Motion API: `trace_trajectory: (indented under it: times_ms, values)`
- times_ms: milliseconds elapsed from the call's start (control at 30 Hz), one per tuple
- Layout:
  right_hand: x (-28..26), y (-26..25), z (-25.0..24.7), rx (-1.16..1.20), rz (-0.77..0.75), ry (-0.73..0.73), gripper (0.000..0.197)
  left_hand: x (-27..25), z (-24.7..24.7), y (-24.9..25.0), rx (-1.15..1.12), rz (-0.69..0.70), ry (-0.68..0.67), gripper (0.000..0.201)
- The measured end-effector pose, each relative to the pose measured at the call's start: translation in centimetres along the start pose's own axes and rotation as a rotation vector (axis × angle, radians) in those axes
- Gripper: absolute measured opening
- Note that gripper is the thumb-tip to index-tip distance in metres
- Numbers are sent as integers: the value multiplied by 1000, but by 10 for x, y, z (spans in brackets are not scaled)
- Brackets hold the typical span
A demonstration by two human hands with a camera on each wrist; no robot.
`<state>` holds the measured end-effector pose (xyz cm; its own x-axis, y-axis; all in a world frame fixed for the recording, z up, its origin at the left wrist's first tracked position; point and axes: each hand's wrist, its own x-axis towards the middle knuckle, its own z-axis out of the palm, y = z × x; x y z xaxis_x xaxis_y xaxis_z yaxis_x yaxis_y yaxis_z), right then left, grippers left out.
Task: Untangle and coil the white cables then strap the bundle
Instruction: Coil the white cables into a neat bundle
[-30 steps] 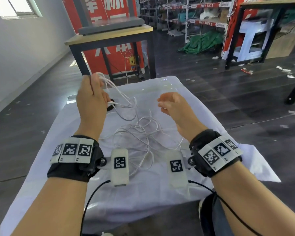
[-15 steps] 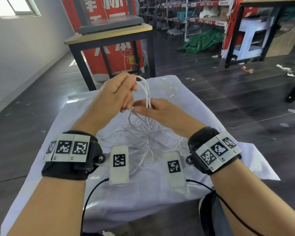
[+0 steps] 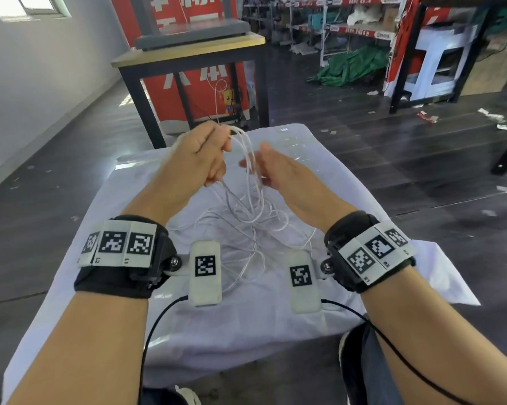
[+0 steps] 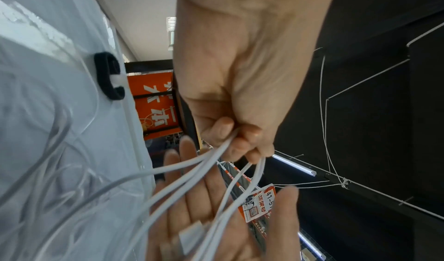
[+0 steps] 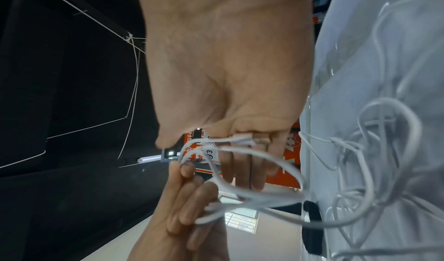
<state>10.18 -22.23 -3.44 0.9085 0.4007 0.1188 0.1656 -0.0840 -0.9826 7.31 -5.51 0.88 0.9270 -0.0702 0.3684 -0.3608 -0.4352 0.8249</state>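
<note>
My left hand [image 3: 217,150] is raised above the table and grips the top of several loops of white cable [image 3: 240,141]; its fingers [image 4: 240,141] are curled round the strands. My right hand [image 3: 255,163] stands close beside it on the right, fingers straight and thumb apart, with the strands hanging across its palm [image 4: 211,204]. A white connector [image 4: 192,231] lies against that palm. The rest of the cable lies as a loose tangle [image 3: 246,226] on the cloth below. A black strap [image 4: 109,77] lies on the cloth beyond the hands, hidden in the head view.
The work table is draped in a white cloth [image 3: 348,287]. Behind it stands a black-framed wooden table [image 3: 187,51] in front of a red banner [image 3: 205,92]. Dark floor with litter and shelving lies to the right.
The hands, apart one second ago, came together at the loops. The right hand then let go and straightened its fingers; the left hand keeps the loops raised.
</note>
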Motion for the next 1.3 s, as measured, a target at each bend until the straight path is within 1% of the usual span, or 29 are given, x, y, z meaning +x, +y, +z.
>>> trace_trajectory:
  times_ms: [33,67,100,167,233,267,333,433,500,567,600,667,733,767,800,833,900,967,1033,1067,1133,1233,1300]
  values:
    - [-1,-1,4,25,-4,-61,59,-1,4,1,-25,-14,-36,31]
    - [-1,0,8,44,-1,-135,65,-1,7,2,-62,-23,-66,33]
    - [-3,-1,10,61,-2,-207,64,-1,10,2,-108,-32,-91,34]
    - [-7,-2,10,95,11,-297,50,-2,12,0,-220,-67,-120,34]
    - [-9,-3,7,127,29,-338,34,-2,11,-2,-333,-113,-128,33]
    - [-9,-2,5,135,35,-345,30,-2,11,-3,-381,-129,-131,33]
    - [-9,-2,4,164,68,-373,29,-3,11,-2,-438,-144,-132,34]
    - [-12,-5,5,231,132,-436,29,-2,12,0,-445,-138,-130,33]
    - [-14,-8,6,274,135,-455,27,-2,12,1,-455,-132,-115,33]
    - [-14,-12,6,344,131,-442,27,-1,12,1,-505,-140,-84,33]
    - [-13,-14,7,384,129,-412,27,-1,13,2,-536,-145,-64,33]
    - [-10,-15,7,472,121,-300,29,1,16,2,-554,-145,-22,32]
    - [-6,-16,4,619,102,-136,30,3,18,-1,-469,-148,-13,33]
    - [-4,-16,2,720,89,-37,31,2,18,-2,-410,-165,-29,35]
    - [-1,-16,0,814,69,65,32,1,19,-4,-344,-193,-70,36]
    - [1,-16,-3,889,44,162,33,-1,21,-5,-277,-225,-146,36]
    - [4,-15,-8,993,-1,317,34,-7,28,-6,-135,-277,-353,37]
    - [5,-14,-10,1076,-32,414,32,-11,35,-6,-52,-311,-518,37]
    - [4,-12,-12,1123,-61,488,30,-14,36,-4,-10,-301,-612,31]
    - [4,-11,-13,1128,-75,524,29,-13,35,-3,29,-282,-633,26]
    - [3,-11,-17,1124,-89,597,28,-11,30,-3,72,-261,-608,19]
    - [3,-7,-24,1129,-69,705,25,-7,18,-8,99,-289,-492,14]
    - [3,-4,-27,1083,-33,772,20,-7,9,-14,231,-311,-460,12]
